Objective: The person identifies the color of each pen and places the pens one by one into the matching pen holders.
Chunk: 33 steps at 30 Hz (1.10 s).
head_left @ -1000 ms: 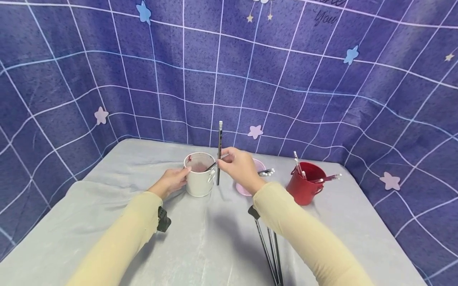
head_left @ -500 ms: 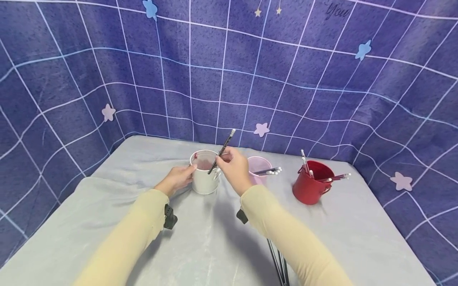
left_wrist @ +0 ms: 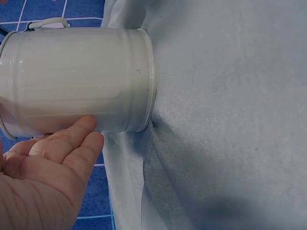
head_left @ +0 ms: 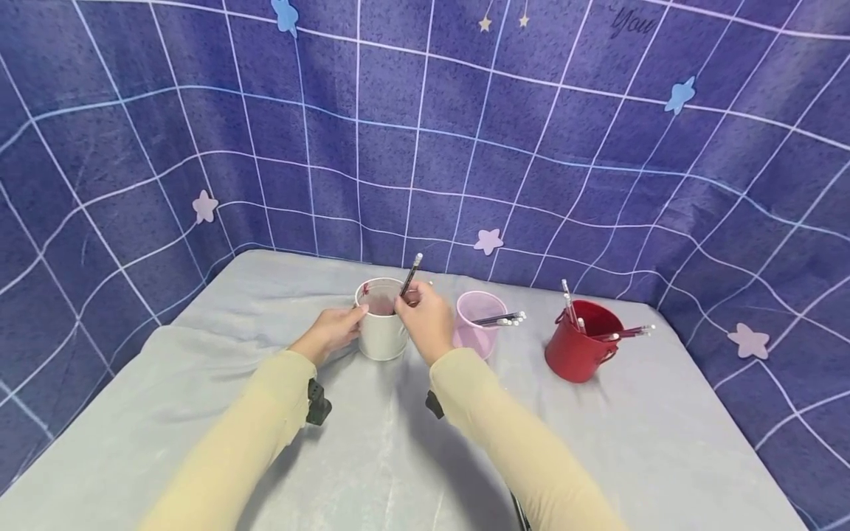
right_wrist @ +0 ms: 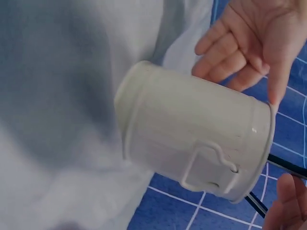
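Observation:
The white metal bucket (head_left: pixel 383 341) stands upright on the grey cloth. My left hand (head_left: pixel 332 330) grips its left side, thumb at the rim and fingers against the outer wall, as the left wrist view shows. At the bucket's right rim, my right hand (head_left: pixel 428 318) pinches a black pencil (head_left: pixel 412 274), white eraser end up and tilted. Its lower end is hidden in the bucket. In the right wrist view, two dark pencil shafts (right_wrist: pixel 256 205) reach into the bucket's mouth beside my right fingers (right_wrist: pixel 290 201); a wire handle (right_wrist: pixel 211 165) hangs on the wall.
To the right stands a pink bucket (head_left: pixel 477 343) with several black pencils (head_left: pixel 505 319) leaning out. Farther right, a red bucket (head_left: pixel 574 358) holds several pencils with white erasers. More dark pencils (head_left: pixel 520 511) lie partly under my right forearm. A blue-purple grid curtain (head_left: pixel 425 133) hangs behind.
The black pencil was upright outside the bucket's right side; my right hand has tilted it and brought it down over the rim. My left hand keeps its grip. The head view has shifted slightly.

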Each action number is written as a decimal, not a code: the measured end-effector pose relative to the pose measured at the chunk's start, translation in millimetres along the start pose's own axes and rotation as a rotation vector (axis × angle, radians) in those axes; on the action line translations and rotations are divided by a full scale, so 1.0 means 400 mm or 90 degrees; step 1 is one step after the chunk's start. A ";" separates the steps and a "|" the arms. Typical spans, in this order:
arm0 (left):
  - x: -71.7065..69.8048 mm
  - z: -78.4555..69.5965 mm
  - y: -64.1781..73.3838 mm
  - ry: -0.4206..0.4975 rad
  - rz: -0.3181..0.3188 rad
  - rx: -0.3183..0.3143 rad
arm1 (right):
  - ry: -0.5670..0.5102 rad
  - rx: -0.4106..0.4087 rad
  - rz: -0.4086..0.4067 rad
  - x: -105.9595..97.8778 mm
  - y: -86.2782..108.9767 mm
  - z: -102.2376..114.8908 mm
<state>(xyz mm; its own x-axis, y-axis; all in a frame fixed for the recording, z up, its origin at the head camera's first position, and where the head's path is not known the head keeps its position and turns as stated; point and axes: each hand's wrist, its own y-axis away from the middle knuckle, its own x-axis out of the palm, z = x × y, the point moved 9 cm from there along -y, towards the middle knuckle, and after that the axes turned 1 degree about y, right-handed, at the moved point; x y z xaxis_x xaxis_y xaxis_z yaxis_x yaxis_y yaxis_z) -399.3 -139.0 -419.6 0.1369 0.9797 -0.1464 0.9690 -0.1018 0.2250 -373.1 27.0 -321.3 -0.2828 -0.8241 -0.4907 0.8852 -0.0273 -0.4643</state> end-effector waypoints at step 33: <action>0.003 -0.001 -0.002 -0.018 -0.011 0.010 | 0.065 -0.078 0.107 -0.077 0.066 -0.098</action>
<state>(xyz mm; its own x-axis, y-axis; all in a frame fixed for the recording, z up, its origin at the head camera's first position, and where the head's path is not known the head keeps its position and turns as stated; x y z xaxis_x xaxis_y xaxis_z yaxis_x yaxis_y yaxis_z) -400.0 -137.8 -419.5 0.1262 0.9760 -0.1776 0.9742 -0.0882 0.2077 -355.5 73.9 -347.1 -0.1762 -0.7498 -0.6378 0.8735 0.1796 -0.4525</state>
